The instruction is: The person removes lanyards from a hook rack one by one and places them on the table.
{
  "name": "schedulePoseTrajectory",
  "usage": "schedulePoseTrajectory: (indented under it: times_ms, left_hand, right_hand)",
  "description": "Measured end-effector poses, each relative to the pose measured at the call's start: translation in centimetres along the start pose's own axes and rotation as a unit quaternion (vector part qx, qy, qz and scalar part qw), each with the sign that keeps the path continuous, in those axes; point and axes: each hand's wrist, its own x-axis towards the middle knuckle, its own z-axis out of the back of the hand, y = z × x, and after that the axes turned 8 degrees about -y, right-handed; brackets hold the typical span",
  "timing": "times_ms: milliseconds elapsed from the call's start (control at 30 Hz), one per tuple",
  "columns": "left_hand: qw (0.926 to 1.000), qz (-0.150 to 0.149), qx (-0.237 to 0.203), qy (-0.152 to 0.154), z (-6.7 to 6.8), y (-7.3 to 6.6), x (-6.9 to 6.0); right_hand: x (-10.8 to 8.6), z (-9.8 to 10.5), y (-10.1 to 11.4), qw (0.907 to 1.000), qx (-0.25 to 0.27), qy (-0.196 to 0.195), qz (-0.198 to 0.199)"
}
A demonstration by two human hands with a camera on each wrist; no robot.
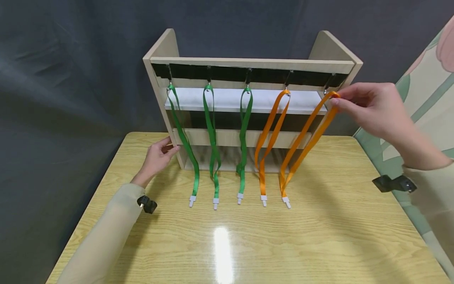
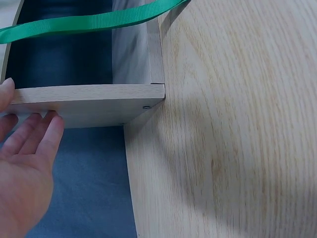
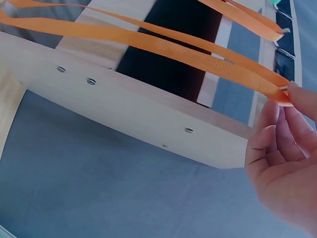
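Observation:
Three green lanyards (image 1: 243, 138) and two orange ones hang by their loops from metal hooks on a wooden rack (image 1: 252, 62). The right hand (image 1: 376, 108) pinches the top of the rightmost orange lanyard (image 1: 310, 142) between thumb and finger, at the far right hook (image 1: 325, 91). In the right wrist view, the right hand (image 3: 285, 148) holds that orange strap (image 3: 198, 58) beside the rack's side panel (image 3: 124, 109). The left hand (image 1: 156, 157) grips the rack's lower left side; the left wrist view has its thumb and fingers (image 2: 48, 134) on either side of the panel edge (image 2: 89, 92).
The rack stands at the back of a wooden table (image 1: 283, 244), before a dark cloth (image 1: 71, 79). White clips (image 1: 215, 202) dangle at the lanyards' lower ends. Patterned fabric (image 1: 425, 79) lies at the right.

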Motion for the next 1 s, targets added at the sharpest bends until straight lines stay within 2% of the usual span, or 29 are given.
schedulePoseTrajectory:
  times_ms: [400, 633, 733, 867, 967, 1000]
  left_hand:
    - [0.9999, -0.011, 0.0, 0.0, 0.1, 0.4, 0.1]
    - [0.9999, -0.013, -0.009, 0.003, 0.1, 0.5, 0.2]
    - [0.9999, -0.014, -0.004, 0.006, 0.3, -1.2, -0.1]
    - [0.9999, -0.012, 0.004, 0.009, 0.6, -3.7, -0.6]
    - [0.9999, -0.01, 0.003, 0.01, 0.6, -3.7, -0.7]
    - [0.9999, -0.01, 0.001, 0.01, 0.5, -3.2, -0.5]
  right_hand:
    - [-0.1, 2.1, 0.0, 0.9985, 0.031, -0.019, -0.041]
    - [-0.1, 3.3, -0.4, 0.9972, 0.033, -0.046, -0.049]
    - [-0.1, 3.9, -0.8, 0.9962, 0.043, -0.06, -0.047]
    - [-0.1, 4.8, -1.3, 0.9922, 0.098, -0.07, -0.032]
    - [0.0, 5.4, -1.7, 0.988, 0.132, -0.073, -0.035]
    - [0.0, 5.6, -2.0, 0.9872, 0.136, -0.075, -0.036]
